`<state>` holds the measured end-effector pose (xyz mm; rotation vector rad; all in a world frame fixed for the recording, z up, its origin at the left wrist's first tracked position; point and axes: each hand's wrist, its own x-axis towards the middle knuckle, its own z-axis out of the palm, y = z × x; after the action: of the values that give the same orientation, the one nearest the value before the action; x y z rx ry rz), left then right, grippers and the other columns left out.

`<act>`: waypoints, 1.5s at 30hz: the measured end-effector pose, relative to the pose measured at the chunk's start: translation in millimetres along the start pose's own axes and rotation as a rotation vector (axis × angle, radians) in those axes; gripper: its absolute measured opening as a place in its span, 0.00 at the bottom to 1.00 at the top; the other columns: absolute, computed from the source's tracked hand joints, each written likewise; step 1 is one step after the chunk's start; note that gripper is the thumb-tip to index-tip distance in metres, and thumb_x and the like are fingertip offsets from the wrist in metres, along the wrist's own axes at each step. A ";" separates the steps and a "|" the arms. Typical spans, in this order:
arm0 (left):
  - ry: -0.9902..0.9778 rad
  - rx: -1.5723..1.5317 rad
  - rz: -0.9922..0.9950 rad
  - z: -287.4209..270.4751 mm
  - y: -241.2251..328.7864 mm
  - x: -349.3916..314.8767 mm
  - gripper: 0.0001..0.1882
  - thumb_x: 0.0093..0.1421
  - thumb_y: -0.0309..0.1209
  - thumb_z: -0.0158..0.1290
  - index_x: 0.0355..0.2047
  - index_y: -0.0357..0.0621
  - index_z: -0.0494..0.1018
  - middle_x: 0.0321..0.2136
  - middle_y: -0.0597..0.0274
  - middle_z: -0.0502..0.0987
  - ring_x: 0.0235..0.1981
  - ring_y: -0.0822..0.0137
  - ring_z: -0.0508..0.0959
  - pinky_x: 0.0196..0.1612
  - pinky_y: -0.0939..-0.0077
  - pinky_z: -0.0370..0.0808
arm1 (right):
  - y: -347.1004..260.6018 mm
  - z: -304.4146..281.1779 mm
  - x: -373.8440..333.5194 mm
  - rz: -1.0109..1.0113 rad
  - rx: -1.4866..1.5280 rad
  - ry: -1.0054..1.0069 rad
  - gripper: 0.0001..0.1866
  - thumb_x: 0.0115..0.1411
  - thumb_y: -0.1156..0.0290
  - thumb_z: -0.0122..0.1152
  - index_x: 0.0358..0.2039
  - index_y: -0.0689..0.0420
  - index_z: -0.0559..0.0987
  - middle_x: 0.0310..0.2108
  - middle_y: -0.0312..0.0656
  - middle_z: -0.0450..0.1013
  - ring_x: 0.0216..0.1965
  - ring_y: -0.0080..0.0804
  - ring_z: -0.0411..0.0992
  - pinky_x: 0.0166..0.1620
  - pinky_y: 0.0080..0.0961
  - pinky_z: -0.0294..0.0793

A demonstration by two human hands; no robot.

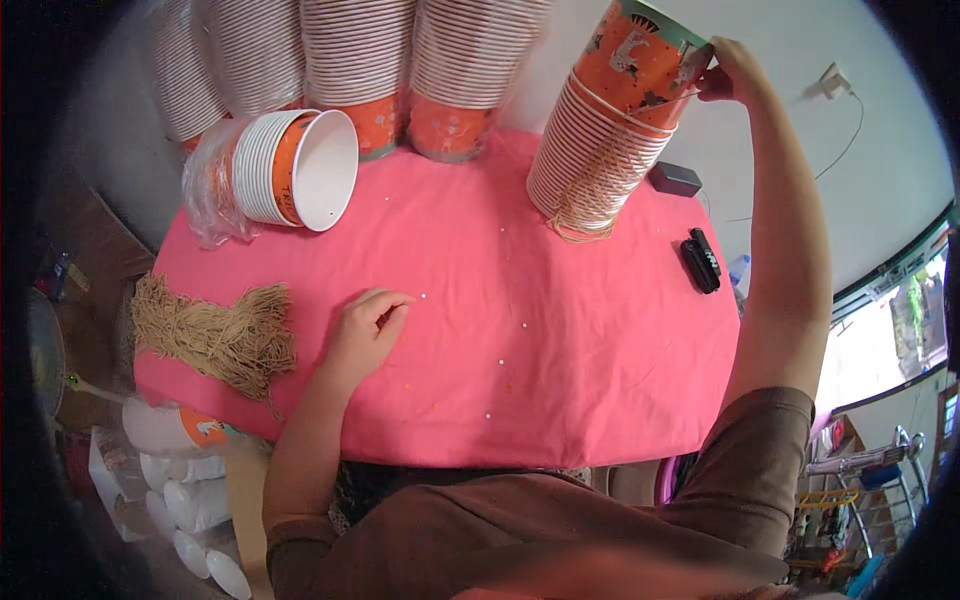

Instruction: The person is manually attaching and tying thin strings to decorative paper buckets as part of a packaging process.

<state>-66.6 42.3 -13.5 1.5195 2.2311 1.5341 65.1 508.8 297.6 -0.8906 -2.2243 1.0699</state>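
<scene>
At the far right a tall stack of upside-down paper buckets [597, 150] stands on the pink cloth, white rims below. Its top bucket [640, 58] is orange with a green base. My right hand [732, 75] reaches up to that bucket, fingers closed on its right side; the fingertips are partly hidden. Thin tan string handles [590, 205] hang down the front of the stack. Loosely curled, my left hand [368, 328] rests on the cloth with nothing visible in it. To its left lies a bundle of tan strings [215, 335].
Behind stand tall plastic-wrapped bucket stacks [358, 60]. A shorter stack [325, 170] lies on its side at left, in torn plastic wrap [212, 185]. A black marker [702, 262] and a dark box [675, 180] are at right. More buckets [165, 425] sit below the table's left edge.
</scene>
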 end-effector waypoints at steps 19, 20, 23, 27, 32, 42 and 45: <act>-0.029 0.010 -0.005 -3.4 5.5 0.9 0.06 0.56 0.22 0.53 0.34 0.37 0.75 0.28 0.54 0.76 0.29 0.59 0.77 0.31 0.69 0.73 | 2.2 0.5 5.5 -0.050 -0.056 -0.051 0.22 0.61 0.51 0.44 0.32 0.58 0.75 0.22 0.45 0.73 0.19 0.34 0.73 0.23 0.34 0.79; -0.029 0.012 -0.011 -4.0 5.2 -0.3 0.06 0.56 0.22 0.53 0.34 0.37 0.75 0.28 0.54 0.76 0.29 0.59 0.77 0.31 0.69 0.73 | 0.7 6.4 1.1 -0.062 -0.060 0.010 0.22 0.61 0.51 0.44 0.32 0.58 0.75 0.21 0.45 0.73 0.19 0.35 0.74 0.23 0.35 0.80; -0.056 0.014 -0.028 -2.7 7.8 2.3 0.06 0.56 0.22 0.53 0.34 0.37 0.75 0.28 0.54 0.76 0.30 0.58 0.78 0.32 0.70 0.73 | 17.2 -12.6 17.3 -0.178 -0.240 0.020 0.23 0.62 0.49 0.44 0.33 0.58 0.75 0.22 0.45 0.73 0.19 0.35 0.74 0.23 0.34 0.80; -0.061 0.015 -0.033 -5.1 8.7 0.6 0.06 0.57 0.22 0.52 0.35 0.36 0.75 0.29 0.53 0.77 0.32 0.58 0.78 0.34 0.70 0.74 | 11.4 -5.0 8.1 -0.067 0.049 -0.025 0.24 0.63 0.47 0.43 0.34 0.58 0.74 0.22 0.45 0.74 0.19 0.34 0.75 0.23 0.33 0.80; -0.063 0.037 -0.015 -4.8 8.6 1.0 0.06 0.57 0.22 0.52 0.35 0.36 0.75 0.31 0.53 0.77 0.33 0.57 0.79 0.35 0.70 0.74 | 7.5 -8.9 12.0 0.032 -0.070 -0.083 0.25 0.62 0.46 0.44 0.35 0.58 0.74 0.23 0.46 0.74 0.20 0.34 0.75 0.24 0.33 0.81; -0.063 0.005 -0.020 -5.5 12.3 -0.1 0.06 0.57 0.22 0.52 0.35 0.36 0.75 0.29 0.53 0.77 0.30 0.57 0.78 0.32 0.70 0.73 | 15.0 15.4 -9.5 0.060 0.109 0.041 0.32 0.61 0.42 0.39 0.43 0.63 0.67 0.24 0.48 0.66 0.18 0.45 0.73 0.25 0.41 0.81; -0.033 0.008 0.019 -5.7 6.7 -3.4 0.06 0.57 0.22 0.52 0.35 0.37 0.75 0.29 0.53 0.77 0.29 0.58 0.78 0.31 0.70 0.73 | 16.0 28.1 -14.6 0.128 0.157 0.068 0.40 0.59 0.34 0.38 0.47 0.64 0.64 0.28 0.50 0.66 0.18 0.45 0.74 0.25 0.42 0.81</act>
<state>-63.2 36.1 -7.3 1.5604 2.2150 1.4952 60.9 492.2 266.5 -0.9960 -2.0193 1.2356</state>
